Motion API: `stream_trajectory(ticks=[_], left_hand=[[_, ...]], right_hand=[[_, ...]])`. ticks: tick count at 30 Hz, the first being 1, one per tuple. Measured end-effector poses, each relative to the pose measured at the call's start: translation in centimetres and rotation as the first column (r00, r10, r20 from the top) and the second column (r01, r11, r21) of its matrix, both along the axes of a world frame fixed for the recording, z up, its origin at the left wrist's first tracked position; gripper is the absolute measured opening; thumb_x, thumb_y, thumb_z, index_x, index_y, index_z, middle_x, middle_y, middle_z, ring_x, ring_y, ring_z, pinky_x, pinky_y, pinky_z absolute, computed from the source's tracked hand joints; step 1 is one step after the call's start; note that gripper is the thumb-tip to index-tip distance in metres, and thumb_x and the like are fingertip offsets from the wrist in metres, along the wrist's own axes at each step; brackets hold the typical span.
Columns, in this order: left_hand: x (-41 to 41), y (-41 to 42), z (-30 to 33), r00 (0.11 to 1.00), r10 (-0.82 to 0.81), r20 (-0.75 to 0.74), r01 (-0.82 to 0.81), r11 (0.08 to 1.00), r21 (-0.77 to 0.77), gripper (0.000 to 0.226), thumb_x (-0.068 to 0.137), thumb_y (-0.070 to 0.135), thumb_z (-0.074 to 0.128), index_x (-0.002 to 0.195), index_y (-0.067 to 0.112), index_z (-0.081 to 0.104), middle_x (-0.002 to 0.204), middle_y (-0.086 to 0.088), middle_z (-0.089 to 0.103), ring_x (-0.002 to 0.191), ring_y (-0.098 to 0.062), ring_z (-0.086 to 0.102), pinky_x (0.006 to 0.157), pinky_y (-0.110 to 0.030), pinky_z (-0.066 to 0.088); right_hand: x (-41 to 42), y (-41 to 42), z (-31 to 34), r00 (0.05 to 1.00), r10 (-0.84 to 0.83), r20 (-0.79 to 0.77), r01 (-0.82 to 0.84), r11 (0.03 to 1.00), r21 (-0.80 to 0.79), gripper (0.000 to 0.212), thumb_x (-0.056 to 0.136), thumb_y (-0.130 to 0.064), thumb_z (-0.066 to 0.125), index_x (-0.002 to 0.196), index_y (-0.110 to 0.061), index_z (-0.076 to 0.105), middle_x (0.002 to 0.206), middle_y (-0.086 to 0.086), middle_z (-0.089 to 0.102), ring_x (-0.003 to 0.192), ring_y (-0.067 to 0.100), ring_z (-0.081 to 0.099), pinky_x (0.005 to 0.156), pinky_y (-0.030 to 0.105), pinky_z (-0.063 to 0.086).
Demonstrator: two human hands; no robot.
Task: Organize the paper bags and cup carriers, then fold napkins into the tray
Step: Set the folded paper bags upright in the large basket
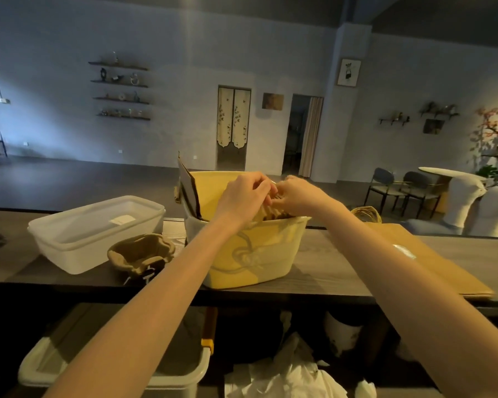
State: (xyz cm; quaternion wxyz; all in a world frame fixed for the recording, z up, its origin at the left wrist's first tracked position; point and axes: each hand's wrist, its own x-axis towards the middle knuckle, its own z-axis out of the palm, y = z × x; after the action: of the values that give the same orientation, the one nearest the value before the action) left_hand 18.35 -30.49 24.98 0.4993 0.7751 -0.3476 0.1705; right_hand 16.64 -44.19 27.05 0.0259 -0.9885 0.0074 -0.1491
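A yellowish plastic tub stands on the dark counter with brown paper bags upright inside it. Both my hands reach into its top. My left hand has its fingers curled round the twisted handles of a bag, and my right hand pinches the same bundle from the right. What lies under my fingers is hidden. A flat brown paper bag lies on the counter to the right. A pulp cup carrier sits left of the tub.
A clear plastic tray with a small white paper in it stands at the left. A coil of straw-coloured cord lies behind my right arm. Below the counter are a white bin and crumpled white paper.
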Motion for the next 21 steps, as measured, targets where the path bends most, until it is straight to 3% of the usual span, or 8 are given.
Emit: stream_trajectory(ticks=[3,10,13,17,21], left_hand=[[-1.8,-2.4,-0.4,0.999,-0.050,0.010,0.050,0.999,0.022,0.021,0.098,0.019,0.044,0.091,0.013,0.063,0.076,0.003,0.061,0.073,-0.010,0.061,0.067,-0.021,0.050],[-6.5,-9.3,-2.2,0.968,-0.251,-0.010,0.251,0.967,0.054,0.018,0.098,0.017,0.043,0.093,0.014,0.060,0.076,0.003,0.059,0.072,-0.007,0.058,0.071,-0.024,0.050],[-7.6,-12.7,-3.5,0.955,-0.286,-0.077,0.292,0.953,0.079,0.018,0.098,0.020,0.043,0.088,0.019,0.058,0.077,0.004,0.061,0.077,-0.012,0.061,0.077,-0.032,0.053],[-8.2,-16.9,-5.6,0.922,-0.302,-0.242,0.333,0.938,0.100,0.017,0.097,0.020,0.043,0.091,0.017,0.058,0.076,0.009,0.057,0.079,-0.009,0.057,0.082,-0.035,0.049],[-7.5,-20.6,-7.9,0.908,-0.228,-0.351,0.291,0.947,0.138,0.020,0.096,0.024,0.045,0.106,0.012,0.058,0.094,0.003,0.056,0.093,-0.014,0.053,0.085,-0.032,0.046]], right_hand=[[-3.0,-2.7,0.1,0.979,-0.066,0.194,0.088,0.990,-0.110,0.036,0.092,-0.044,0.053,0.119,-0.021,0.060,0.113,0.004,0.055,0.097,0.017,0.054,0.084,0.031,0.050],[-10.7,-10.8,-2.6,0.900,-0.271,0.341,0.295,0.955,-0.019,0.030,0.095,-0.033,0.048,0.117,-0.016,0.058,0.112,0.004,0.058,0.098,0.020,0.056,0.079,0.033,0.050],[-13.5,-14.8,-4.3,0.861,-0.395,0.321,0.394,0.916,0.071,0.028,0.095,-0.032,0.048,0.116,-0.016,0.057,0.114,0.004,0.059,0.101,0.021,0.056,0.077,0.030,0.045],[-16.1,-20.0,-6.7,0.818,-0.550,0.170,0.519,0.832,0.195,0.031,0.094,-0.029,0.047,0.120,-0.014,0.054,0.123,0.007,0.055,0.109,0.023,0.054,0.081,0.033,0.043],[-17.3,-23.5,-8.8,0.771,-0.636,0.022,0.606,0.745,0.277,0.040,0.094,-0.026,0.048,0.131,-0.010,0.047,0.133,0.010,0.049,0.119,0.026,0.048,0.089,0.035,0.042]])
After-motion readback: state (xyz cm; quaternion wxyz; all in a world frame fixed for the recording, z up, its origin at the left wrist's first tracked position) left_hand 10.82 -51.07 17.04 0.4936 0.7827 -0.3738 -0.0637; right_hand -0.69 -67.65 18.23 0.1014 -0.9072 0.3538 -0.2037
